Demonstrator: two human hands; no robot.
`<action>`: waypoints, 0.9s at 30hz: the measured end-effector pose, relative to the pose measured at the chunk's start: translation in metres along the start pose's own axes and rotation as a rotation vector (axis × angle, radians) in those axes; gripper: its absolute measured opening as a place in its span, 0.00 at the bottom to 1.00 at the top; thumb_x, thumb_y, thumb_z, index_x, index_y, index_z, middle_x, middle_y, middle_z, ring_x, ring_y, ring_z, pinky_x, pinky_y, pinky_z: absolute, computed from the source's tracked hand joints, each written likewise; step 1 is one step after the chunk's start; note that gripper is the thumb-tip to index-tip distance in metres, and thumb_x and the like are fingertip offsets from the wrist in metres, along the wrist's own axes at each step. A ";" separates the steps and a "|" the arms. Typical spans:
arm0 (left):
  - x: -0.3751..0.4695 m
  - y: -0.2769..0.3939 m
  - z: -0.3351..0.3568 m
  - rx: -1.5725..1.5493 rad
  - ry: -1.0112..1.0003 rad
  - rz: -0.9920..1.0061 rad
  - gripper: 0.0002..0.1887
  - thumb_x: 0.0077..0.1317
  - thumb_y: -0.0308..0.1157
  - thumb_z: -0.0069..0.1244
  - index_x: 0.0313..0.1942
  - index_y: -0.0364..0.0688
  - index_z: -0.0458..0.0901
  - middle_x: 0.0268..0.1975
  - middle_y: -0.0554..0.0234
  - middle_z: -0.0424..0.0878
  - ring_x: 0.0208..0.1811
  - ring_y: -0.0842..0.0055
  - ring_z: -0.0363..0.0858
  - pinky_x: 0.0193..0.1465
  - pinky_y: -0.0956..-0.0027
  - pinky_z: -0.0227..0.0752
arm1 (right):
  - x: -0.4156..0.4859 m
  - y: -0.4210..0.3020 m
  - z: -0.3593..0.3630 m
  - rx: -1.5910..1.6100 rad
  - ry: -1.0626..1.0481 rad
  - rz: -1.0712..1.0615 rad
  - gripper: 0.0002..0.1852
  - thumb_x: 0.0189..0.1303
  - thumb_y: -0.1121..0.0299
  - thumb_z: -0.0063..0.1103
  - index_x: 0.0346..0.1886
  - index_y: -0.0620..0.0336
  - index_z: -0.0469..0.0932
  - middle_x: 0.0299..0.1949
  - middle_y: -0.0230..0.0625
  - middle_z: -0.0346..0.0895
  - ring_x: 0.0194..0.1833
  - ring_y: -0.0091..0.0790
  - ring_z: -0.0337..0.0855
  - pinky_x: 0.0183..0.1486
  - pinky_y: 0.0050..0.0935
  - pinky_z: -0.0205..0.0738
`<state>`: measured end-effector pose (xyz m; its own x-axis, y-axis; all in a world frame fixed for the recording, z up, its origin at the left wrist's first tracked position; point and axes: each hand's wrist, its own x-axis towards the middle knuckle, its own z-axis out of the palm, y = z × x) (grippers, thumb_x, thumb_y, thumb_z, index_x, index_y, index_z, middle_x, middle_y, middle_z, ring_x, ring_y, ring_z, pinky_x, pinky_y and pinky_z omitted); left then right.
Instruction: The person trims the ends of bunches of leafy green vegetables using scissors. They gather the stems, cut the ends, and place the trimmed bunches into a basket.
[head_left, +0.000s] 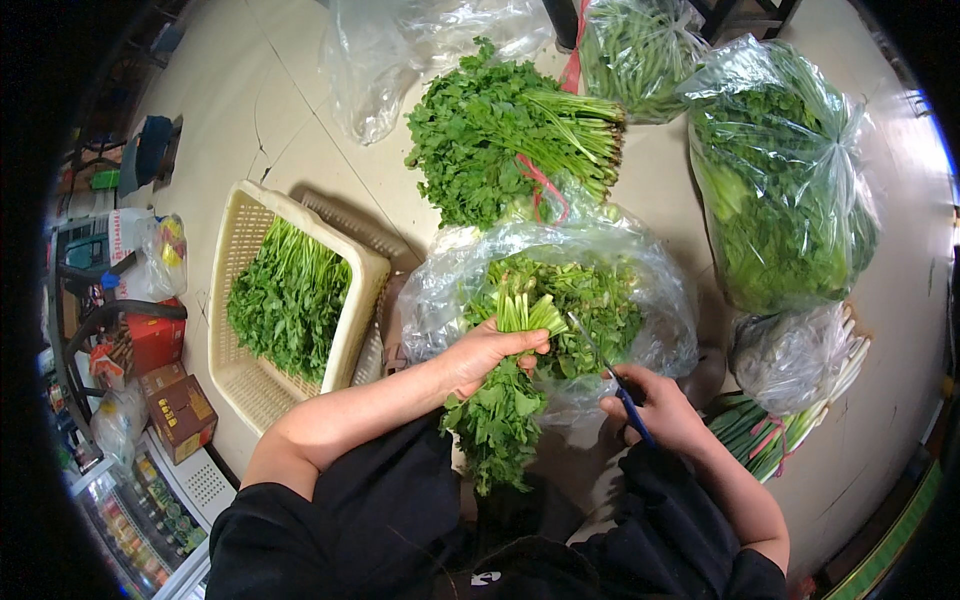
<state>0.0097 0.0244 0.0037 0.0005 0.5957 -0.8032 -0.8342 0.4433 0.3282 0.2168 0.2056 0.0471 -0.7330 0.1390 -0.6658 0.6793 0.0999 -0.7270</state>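
My left hand grips a bunch of leafy green herbs, likely coriander or celery, its cut stems pointing away from me and its leaves hanging towards my lap. To the right, my right hand holds a pair of scissors with dark blue handles, the blades pointing up and left near the stem ends. Beneath both lies an opened clear plastic bag with green trimmings in it. Just beyond the bag rests a large bundle of the leafy herbs, beside a red tie.
A cream plastic basket with leafy herbs stands at left. At right are a bag of leafy greens and tied green onions; a bag of long green vegetables lies at the back. Cartons stand far left.
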 end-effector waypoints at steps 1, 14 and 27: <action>-0.001 0.001 0.000 0.051 0.006 0.006 0.14 0.65 0.35 0.59 0.48 0.42 0.78 0.36 0.68 0.82 0.33 0.82 0.74 0.39 0.74 0.73 | 0.000 0.001 -0.001 0.038 0.004 0.007 0.24 0.60 0.61 0.67 0.55 0.64 0.75 0.26 0.33 0.76 0.25 0.23 0.76 0.31 0.26 0.72; -0.009 0.004 0.007 0.323 -0.146 0.273 0.16 0.62 0.25 0.60 0.51 0.36 0.78 0.45 0.68 0.83 0.45 0.84 0.80 0.51 0.75 0.74 | -0.004 -0.015 -0.034 -0.057 -0.032 -0.165 0.28 0.53 0.57 0.72 0.54 0.63 0.77 0.44 0.49 0.79 0.47 0.46 0.81 0.51 0.38 0.74; -0.010 0.003 0.008 0.402 -0.094 0.371 0.15 0.62 0.24 0.60 0.49 0.35 0.79 0.42 0.70 0.84 0.43 0.87 0.79 0.49 0.78 0.74 | -0.016 -0.024 -0.035 -0.214 0.017 -0.268 0.30 0.51 0.55 0.72 0.55 0.59 0.76 0.38 0.44 0.74 0.42 0.47 0.77 0.45 0.39 0.73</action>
<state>0.0120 0.0250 0.0165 -0.1884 0.8094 -0.5562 -0.5114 0.4026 0.7592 0.2137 0.2358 0.0814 -0.8869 0.0962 -0.4518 0.4560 0.3391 -0.8229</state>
